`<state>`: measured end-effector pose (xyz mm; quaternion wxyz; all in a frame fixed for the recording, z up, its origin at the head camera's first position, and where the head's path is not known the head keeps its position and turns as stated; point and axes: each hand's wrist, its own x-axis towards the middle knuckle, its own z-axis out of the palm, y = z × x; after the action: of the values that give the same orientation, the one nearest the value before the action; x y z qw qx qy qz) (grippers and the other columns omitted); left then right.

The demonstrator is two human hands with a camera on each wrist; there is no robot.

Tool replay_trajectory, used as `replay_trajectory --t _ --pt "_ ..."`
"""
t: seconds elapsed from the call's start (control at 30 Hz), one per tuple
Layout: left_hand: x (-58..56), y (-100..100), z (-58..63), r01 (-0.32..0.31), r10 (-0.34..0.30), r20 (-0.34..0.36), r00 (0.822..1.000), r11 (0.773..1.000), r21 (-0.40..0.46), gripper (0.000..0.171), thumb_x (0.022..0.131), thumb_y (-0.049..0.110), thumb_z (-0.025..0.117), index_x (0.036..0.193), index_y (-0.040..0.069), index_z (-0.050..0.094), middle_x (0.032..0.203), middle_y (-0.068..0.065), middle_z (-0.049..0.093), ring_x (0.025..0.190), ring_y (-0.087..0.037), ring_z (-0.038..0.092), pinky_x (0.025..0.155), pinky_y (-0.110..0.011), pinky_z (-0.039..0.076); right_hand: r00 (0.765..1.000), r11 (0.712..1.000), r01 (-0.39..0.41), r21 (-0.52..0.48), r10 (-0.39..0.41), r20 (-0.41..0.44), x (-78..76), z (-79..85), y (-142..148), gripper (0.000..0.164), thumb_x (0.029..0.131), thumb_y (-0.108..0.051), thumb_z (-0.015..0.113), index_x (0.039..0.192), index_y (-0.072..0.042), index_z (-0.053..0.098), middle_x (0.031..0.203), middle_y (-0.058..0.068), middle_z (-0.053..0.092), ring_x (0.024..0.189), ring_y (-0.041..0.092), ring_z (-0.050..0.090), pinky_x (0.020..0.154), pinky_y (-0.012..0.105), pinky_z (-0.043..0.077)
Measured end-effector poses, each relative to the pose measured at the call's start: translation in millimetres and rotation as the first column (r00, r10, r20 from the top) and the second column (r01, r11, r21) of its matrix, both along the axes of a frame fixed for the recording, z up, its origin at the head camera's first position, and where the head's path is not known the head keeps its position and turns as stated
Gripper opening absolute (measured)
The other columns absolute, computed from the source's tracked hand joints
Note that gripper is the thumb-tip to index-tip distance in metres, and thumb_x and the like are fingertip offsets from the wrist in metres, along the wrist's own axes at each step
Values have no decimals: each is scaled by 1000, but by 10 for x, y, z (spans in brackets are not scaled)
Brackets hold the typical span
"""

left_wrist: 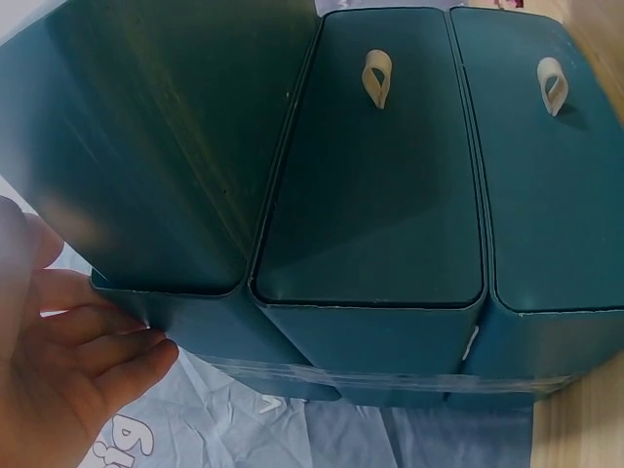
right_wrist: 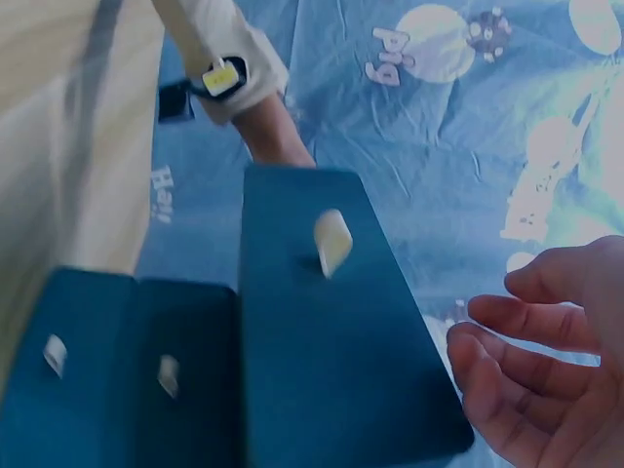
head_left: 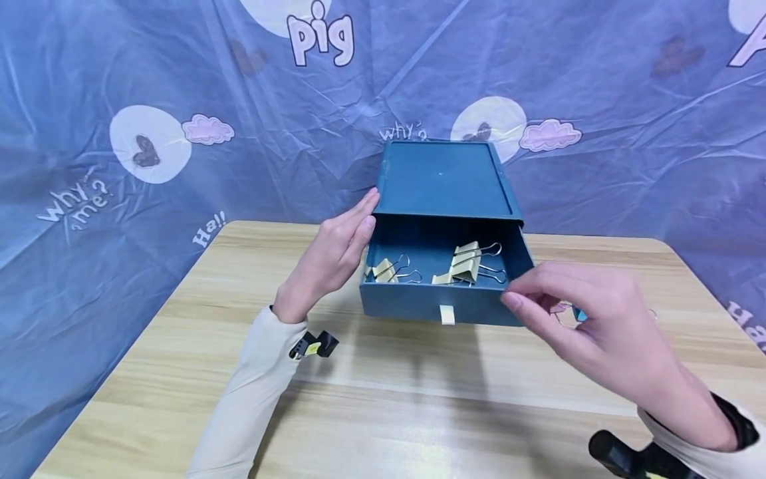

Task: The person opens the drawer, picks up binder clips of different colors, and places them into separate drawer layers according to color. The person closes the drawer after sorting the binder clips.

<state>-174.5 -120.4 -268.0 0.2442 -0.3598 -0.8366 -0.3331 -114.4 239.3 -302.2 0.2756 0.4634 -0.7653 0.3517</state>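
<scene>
A dark teal drawer box [head_left: 443, 176] stands on the table with its top drawer [head_left: 413, 303] pulled out. Inside that drawer lie several cream binder clips [head_left: 467, 263], one at the left and others grouped at the right. My left hand [head_left: 335, 249] rests against the left side of the box, its fingers extended; the left wrist view shows the fingertips at the box's edge beside the drawer. By the drawer's front right corner is my right hand [head_left: 598, 326], fingers loosely bent. The right wrist view shows nothing between those fingers.
Two lower drawers [left_wrist: 380, 195] with loop tabs are closed. Partly hidden behind the right hand, small pink and blue items [head_left: 578, 314] lie on the wooden table [head_left: 179, 359]. A blue printed cloth [head_left: 287, 153] hangs behind.
</scene>
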Motion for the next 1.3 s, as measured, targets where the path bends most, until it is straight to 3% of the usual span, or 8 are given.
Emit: replay_trajectory --t 0.23,0.43,0.53,0.63,0.73,0.87,1.0,1.3 --pt "10 1 5 -2 2 0 1000 1000 -5 42 106 16 36 141 -5 43 147 -17 41 136 -21 39 110 -33 34 978 994 94 51 -101 181 604 372 -670 27 84 3 69 95 -21 71 79 -14 66 66 -2 62 60 14 51" --pt "6 -8 1 -6 6 -8 1000 1000 -5 42 106 15 36 141 -6 43 147 -17 41 136 -21 39 111 -33 33 858 989 136 59 -148 493 723 247 -957 19 97 -6 56 90 -18 70 71 -15 63 59 3 59 55 21 52" --pt "5 -12 -2 -7 7 -20 1000 1000 1 41 105 14 37 140 -6 44 146 -18 42 136 -22 39 111 -33 33 708 999 20 -49 20 706 691 193 -1009 23 103 -13 46 103 -6 68 78 -3 68 64 15 66 59 31 57" --pt "3 -11 -4 -6 6 -30 1000 1000 7 41 105 13 38 140 -7 44 145 -19 43 136 -22 40 110 -33 34 458 964 -96 -250 265 848 638 176 -1054 34 106 -18 38 118 6 59 92 14 69 78 29 70 71 41 58" --pt "7 -8 -5 -2 3 -31 1000 1000 9 41 105 13 38 140 -7 44 145 -19 43 136 -21 40 110 -33 34 221 884 -132 -448 467 857 581 169 -1091 40 107 -20 32 124 10 53 103 22 67 91 35 68 82 46 55" --pt "11 -1 -7 3 -2 -31 1000 1000 10 41 105 13 39 140 -6 44 146 -19 43 136 -21 40 110 -33 34 45 785 -102 -610 617 786 531 155 -1126 43 108 -23 28 123 7 54 110 21 67 99 32 67 90 43 52" --pt "12 4 -8 3 -3 -30 1000 1000 9 41 105 13 39 140 -6 44 146 -18 42 136 -21 40 110 -33 34 -14 737 -73 -672 673 740 521 149 -1147 45 108 -24 26 121 9 54 111 21 67 101 31 67 93 43 50" --pt "-5 5 -19 4 -3 -34 999 1000 10 41 104 12 40 140 -7 44 146 -19 42 136 -22 40 110 -34 34 -10 744 -53 -666 666 746 512 166 -1155 44 108 -24 28 119 8 57 113 23 67 103 32 66 93 43 50"
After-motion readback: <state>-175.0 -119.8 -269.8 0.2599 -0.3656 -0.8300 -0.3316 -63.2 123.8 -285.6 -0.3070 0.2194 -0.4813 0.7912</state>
